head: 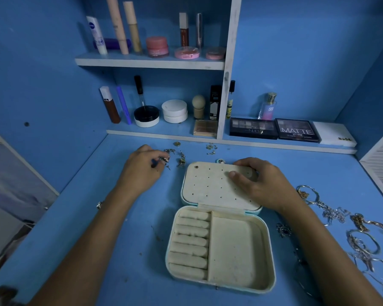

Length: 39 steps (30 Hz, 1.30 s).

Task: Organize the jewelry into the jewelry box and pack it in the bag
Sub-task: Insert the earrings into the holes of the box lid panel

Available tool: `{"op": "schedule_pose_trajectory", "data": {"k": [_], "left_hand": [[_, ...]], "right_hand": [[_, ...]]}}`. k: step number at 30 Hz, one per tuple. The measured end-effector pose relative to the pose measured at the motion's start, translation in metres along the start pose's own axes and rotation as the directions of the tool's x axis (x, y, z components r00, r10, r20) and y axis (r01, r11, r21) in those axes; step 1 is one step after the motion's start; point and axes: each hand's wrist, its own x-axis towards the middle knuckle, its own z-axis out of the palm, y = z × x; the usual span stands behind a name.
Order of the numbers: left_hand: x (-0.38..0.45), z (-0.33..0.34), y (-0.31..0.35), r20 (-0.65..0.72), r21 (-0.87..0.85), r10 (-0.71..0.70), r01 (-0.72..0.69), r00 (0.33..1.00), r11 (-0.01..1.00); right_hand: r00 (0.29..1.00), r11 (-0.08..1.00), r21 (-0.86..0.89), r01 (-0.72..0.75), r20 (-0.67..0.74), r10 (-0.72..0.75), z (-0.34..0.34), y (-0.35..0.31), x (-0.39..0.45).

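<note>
Open jewelry box [221, 246], bangles [363, 241] R, earrings [177, 156] L.

The desk [124, 217] is bright blue, and the wall [296, 51] behind it is the same blue. The shelves [148, 62] have white, worn edges. The jewelry box [221, 246] is cream inside, with a pale turquoise outside rim; its lid [210, 186] is cream with a pattern of small dark holes. The earrings [175, 156] are silver and gold in colour. The bracelets and chains [360, 237] are silver, some gold. On the shelves stand pink jars [157, 47], a white compact [174, 111], black eyeshadow palettes [274, 128] with white letters, and a pink-purple perfume bottle [267, 107].
</note>
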Motion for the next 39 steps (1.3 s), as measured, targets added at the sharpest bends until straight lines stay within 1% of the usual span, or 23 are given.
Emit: {"op": "schedule_pose_trajectory", "data": {"k": [3,8,11,17,22,26,29,34,39], "left_hand": [[-0.001,0.001,-0.003,0.035,0.007,0.019,-0.02,0.999,1.0],[-0.001,0.003,-0.004,0.031,0.017,-0.003,0.003,1.0,1.0],[-0.001,0.001,-0.003,0.051,0.033,-0.002,0.001,0.999,0.999],[-0.003,-0.003,-0.006,0.035,0.001,-0.023,0.023,0.999,1.0],[0.005,-0.007,-0.009,0.005,0.008,-0.042,0.042,0.999,0.999],[0.012,-0.007,-0.01,0.029,0.01,-0.043,0.042,0.999,0.999],[0.016,-0.007,-0.007,0.054,0.006,-0.008,0.007,0.998,1.0],[0.021,0.0,0.006,0.13,-0.003,0.124,-0.125,0.984,0.992],[0.028,0.009,0.013,0.167,0.028,0.138,-0.145,0.976,0.989]], "right_hand": [[1.0,1.0,0.009,-0.008,-0.002,0.008,0.0,0.0,0.0],[1.0,1.0,0.008,-0.003,-0.002,0.003,-0.001,-0.001,-0.001],[1.0,1.0,0.008,-0.012,0.003,0.012,-0.001,-0.001,-0.001],[1.0,1.0,0.006,-0.014,0.002,0.014,-0.001,-0.001,-0.002],[1.0,1.0,0.005,-0.014,0.006,0.014,-0.002,-0.002,-0.002],[1.0,1.0,0.002,-0.018,0.006,0.018,-0.002,-0.003,-0.003],[1.0,1.0,0.002,-0.016,0.005,0.016,-0.002,-0.004,-0.003],[1.0,1.0,0.01,-0.011,0.006,0.011,-0.003,-0.005,-0.003],[1.0,1.0,0.006,-0.021,0.009,0.021,-0.003,-0.004,-0.003]]}}
